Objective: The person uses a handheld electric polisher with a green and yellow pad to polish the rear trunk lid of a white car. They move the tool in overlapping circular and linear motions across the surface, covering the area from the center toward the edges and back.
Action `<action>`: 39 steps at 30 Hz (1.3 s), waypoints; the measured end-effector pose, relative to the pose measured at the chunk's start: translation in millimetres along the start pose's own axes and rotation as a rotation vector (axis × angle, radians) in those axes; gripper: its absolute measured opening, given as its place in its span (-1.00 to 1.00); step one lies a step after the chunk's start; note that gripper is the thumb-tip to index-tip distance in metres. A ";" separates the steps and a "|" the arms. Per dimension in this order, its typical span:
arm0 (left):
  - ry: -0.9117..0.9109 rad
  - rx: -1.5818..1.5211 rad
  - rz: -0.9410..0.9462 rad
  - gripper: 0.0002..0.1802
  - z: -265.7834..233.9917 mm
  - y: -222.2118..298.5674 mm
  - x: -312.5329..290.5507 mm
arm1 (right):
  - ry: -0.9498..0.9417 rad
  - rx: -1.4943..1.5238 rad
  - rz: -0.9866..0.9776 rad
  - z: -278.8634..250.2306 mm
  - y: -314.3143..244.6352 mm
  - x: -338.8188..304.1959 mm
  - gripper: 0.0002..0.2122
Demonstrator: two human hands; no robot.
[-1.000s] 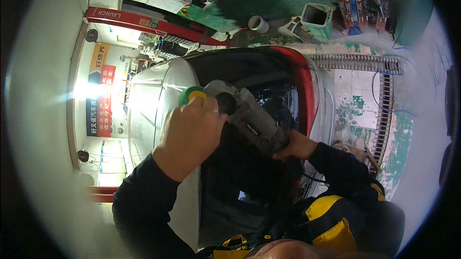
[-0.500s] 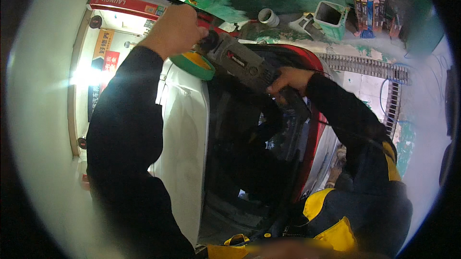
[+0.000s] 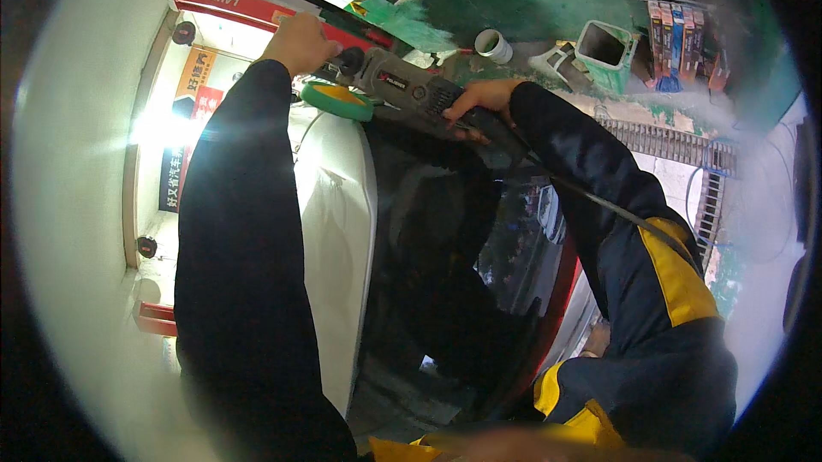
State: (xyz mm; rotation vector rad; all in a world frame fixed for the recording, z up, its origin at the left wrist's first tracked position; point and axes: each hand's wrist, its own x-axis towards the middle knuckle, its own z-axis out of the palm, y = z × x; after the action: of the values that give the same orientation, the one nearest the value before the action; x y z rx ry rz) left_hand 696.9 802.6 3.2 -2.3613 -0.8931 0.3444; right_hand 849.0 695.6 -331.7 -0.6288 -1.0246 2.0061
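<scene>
A grey power polisher (image 3: 402,83) lies across both my hands near the top of the view. My left hand (image 3: 301,44) is closed at its front end, by the dark knob. Around the rear handle wraps my right hand (image 3: 486,102), and a dark cord trails from there along my right sleeve. The round green and yellow polishing pad (image 3: 338,101) sits under the polisher's head, at the far end of a white car panel (image 3: 338,196). Whether the pad touches the panel I cannot tell. Dark glossy glass (image 3: 437,265) with reflections lies right of the panel.
A red lift beam (image 3: 248,12) crosses the far left, with a bright light below it. Beyond the car stand a white bucket (image 3: 493,47), a green square bin (image 3: 604,51) and a row of boxes (image 3: 676,42). A floor grate (image 3: 668,141) runs at the right.
Both hands have carried the polisher farther away and slightly left. My arms are stretched out more, and the pad has moved up toward the panel's far end.
</scene>
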 end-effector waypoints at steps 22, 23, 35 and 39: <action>0.229 -0.522 -0.234 -0.56 73.3 -113.9 -101.3 | 0.190 -0.666 0.070 49.1 -135.5 25.0 -0.70; 0.171 -0.503 -0.334 -0.59 73.2 -116.2 -108.6 | 0.203 -0.728 0.106 55.8 -145.0 25.3 -0.69; 0.303 -0.819 -0.553 -0.53 80.4 -73.2 -181.6 | 0.140 -1.197 0.305 114.5 -226.7 -12.4 -0.62; 0.323 -0.938 -0.615 -0.58 83.0 -75.9 -200.4 | 0.047 -1.356 0.326 135.0 -237.0 2.5 -0.69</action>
State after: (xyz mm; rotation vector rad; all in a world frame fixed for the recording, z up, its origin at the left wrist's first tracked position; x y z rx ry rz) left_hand 473.5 750.2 -10.2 -2.5856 -1.7957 -0.8505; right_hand 851.2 725.3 -60.5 -1.5707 -2.3249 1.2489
